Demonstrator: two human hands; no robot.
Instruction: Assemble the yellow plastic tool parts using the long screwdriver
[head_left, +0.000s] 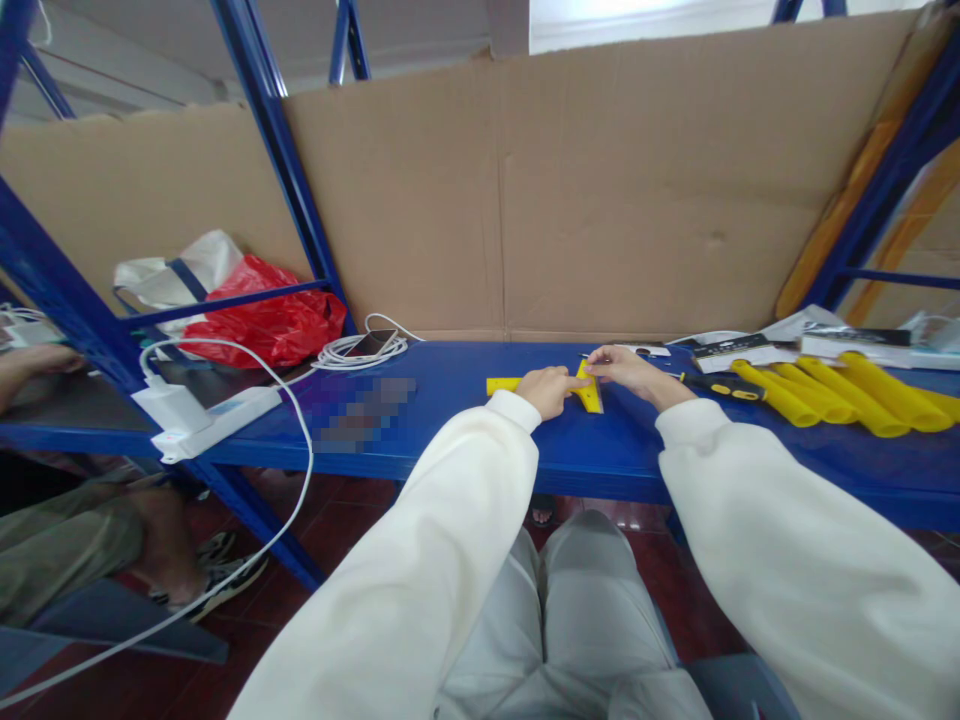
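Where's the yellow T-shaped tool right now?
Head view, just right of centre over the blue bench: the yellow T-shaped tool is in the left hand, right hand at its crosspiece, left of the yellow tubes.

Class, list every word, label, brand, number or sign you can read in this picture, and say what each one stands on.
No text can be read anywhere here.
Nearer black-and-white packet, on the right: pale marks on its black part, too small and blurred to read.
Farther black-and-white packet: likewise too small and blurred.
Yellow tool: no readable lettering.
Power strip: no readable marking.
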